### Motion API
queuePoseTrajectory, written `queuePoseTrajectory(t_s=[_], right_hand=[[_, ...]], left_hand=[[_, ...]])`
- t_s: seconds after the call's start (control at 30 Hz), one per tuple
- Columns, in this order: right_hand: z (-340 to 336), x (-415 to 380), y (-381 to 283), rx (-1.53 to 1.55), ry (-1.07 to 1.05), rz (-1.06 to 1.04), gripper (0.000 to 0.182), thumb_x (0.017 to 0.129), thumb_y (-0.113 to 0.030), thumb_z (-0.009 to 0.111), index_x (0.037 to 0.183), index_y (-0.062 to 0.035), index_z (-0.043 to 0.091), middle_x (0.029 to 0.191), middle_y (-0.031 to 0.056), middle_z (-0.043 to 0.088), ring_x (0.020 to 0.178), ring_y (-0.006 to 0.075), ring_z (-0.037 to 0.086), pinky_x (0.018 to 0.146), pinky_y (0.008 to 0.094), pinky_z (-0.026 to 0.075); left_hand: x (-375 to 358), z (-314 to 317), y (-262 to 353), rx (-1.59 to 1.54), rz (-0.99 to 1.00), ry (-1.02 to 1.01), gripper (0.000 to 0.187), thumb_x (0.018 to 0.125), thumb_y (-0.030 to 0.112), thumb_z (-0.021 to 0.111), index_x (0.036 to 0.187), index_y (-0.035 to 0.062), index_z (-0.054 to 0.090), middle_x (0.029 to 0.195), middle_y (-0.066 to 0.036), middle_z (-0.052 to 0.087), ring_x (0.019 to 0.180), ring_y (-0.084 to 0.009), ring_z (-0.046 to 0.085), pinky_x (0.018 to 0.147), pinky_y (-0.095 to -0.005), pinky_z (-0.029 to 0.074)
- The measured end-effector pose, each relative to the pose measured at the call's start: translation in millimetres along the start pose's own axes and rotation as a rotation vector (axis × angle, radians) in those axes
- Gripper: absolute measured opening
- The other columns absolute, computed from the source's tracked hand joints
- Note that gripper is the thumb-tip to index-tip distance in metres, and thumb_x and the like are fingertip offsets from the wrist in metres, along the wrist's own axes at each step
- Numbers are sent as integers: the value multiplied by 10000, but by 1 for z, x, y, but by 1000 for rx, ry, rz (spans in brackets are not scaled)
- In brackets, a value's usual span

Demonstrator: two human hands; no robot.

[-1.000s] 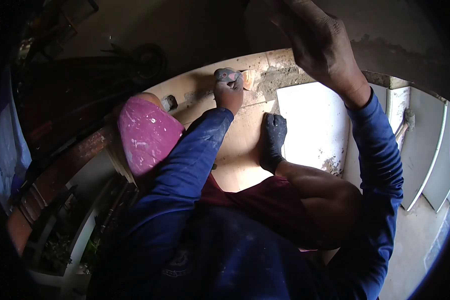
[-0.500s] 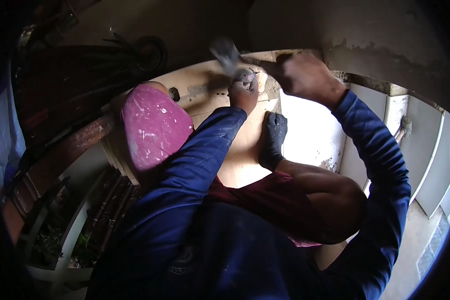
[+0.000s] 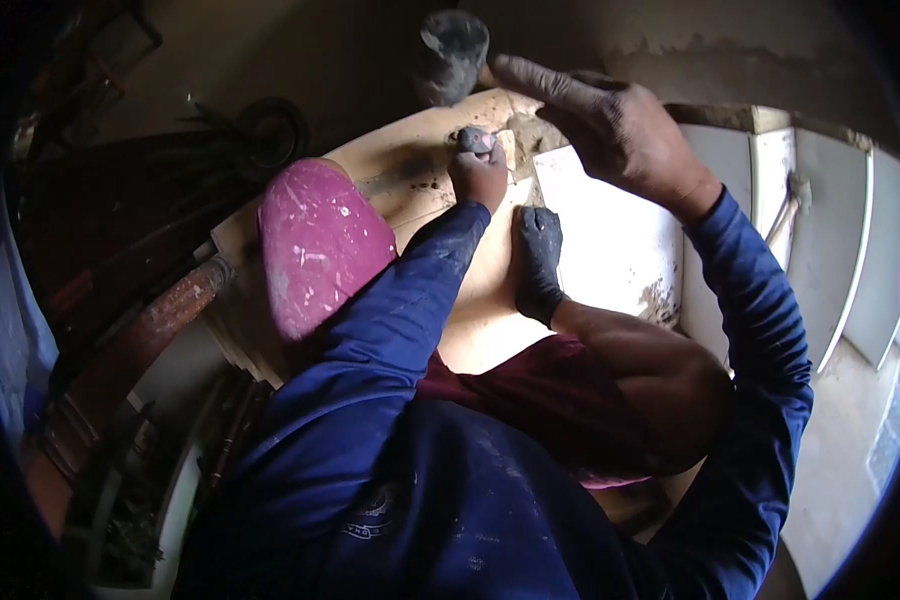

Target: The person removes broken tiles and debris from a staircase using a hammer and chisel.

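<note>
My right hand (image 3: 625,135) is raised and closed on the handle of a mallet (image 3: 453,58), its index finger stretched along the handle. The mallet's scuffed, dark head is up in front of and above my left hand. Low at the edge of the pale floor tiles (image 3: 480,305), my left hand (image 3: 479,172) is a closed fist with grey-dusted fingers. What it grips is hidden by the fingers. Beside it lies a rough patch of grey mortar (image 3: 532,138) along the wall.
My dark-socked foot (image 3: 540,260) rests on the tiles near a brightly lit white surface (image 3: 610,225). A paint-spotted pink cloth (image 3: 320,245) covers my left knee. White stair-like panels (image 3: 828,240) stand right; a wooden rail (image 3: 160,325) runs left.
The mallet has risen away from my left hand, and my right hand has gone up with it, its index finger straightening. My left hand keeps its place on the tiles.
</note>
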State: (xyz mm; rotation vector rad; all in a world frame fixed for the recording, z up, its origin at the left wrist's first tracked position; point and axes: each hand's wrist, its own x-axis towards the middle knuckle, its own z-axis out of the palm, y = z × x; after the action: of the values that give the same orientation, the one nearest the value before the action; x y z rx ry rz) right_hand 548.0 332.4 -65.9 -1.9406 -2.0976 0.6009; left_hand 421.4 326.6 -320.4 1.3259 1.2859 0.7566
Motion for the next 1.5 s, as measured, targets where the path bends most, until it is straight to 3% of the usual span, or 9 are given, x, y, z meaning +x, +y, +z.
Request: queuePoseTrajectory(t_s=[0.17,0.3,0.47,0.6,0.73,0.77,1.1,1.23,1.5], right_hand=[[-19,-25,3,125,276,-109,536,865,-8,607,1372,-134,486,1217,135,619,971,352,650,832,381,549],[31,-31,30,-77,-226,93,527,867,-108,610,1378,-158,489,881,178,670,704,345,631,645,415,511],[51,-35,46,170,222,-45,525,880,-179,595,1384,-266,479,718,198,622,617,364,596,552,452,468],[38,-50,75,-81,-107,31,443,899,-212,581,1338,-187,526,724,186,623,651,382,594,594,502,466],[25,-63,96,383,397,-111,482,888,-13,595,1356,-56,491,1335,201,521,1134,289,605,934,337,469],[28,-62,102,414,545,-112,408,880,-45,614,1280,-20,537,1163,177,639,944,323,658,786,357,511],[6,-42,101,236,348,186,354,890,-44,590,1224,59,531,982,218,639,941,297,658,820,333,511],[26,-37,99,538,462,24,338,929,-87,597,1227,55,522,936,112,637,816,151,611,697,275,490],[37,-133,82,618,470,356,292,964,-110,533,1205,51,499,749,-10,494,581,29,405,504,166,291]], left_hand=[[8,18,-24,105,34,-40,127,819,125,675,807,9,626,811,-152,683,766,-227,693,674,-332,521],[-4,8,4,103,137,-59,90,829,84,658,873,18,618,816,-88,661,804,-216,670,690,-318,524],[-7,11,5,219,347,-70,149,860,152,616,873,3,609,818,-145,648,813,-275,666,719,-359,502],[-2,11,-11,145,171,-153,148,868,141,625,925,4,621,872,-98,672,814,-183,662,714,-311,515],[19,-3,15,38,2,-233,131,863,109,633,895,-17,613,799,-58,655,663,-133,633,611,-290,528],[16,-9,43,81,-91,-290,138,856,113,643,886,-19,611,801,-63,656,661,-139,629,609,-277,526],[-15,-18,14,126,246,-171,116,807,70,702,876,34,615,956,-92,642,900,-194,637,767,-300,507],[-14,-3,-20,178,707,-218,290,790,57,747,1011,79,559,1016,-59,619,955,-161,621,786,-276,510],[-38,61,-4,257,598,-316,242,767,-6,619,989,78,573,1025,-118,563,1003,-331,545,857,-432,457]])
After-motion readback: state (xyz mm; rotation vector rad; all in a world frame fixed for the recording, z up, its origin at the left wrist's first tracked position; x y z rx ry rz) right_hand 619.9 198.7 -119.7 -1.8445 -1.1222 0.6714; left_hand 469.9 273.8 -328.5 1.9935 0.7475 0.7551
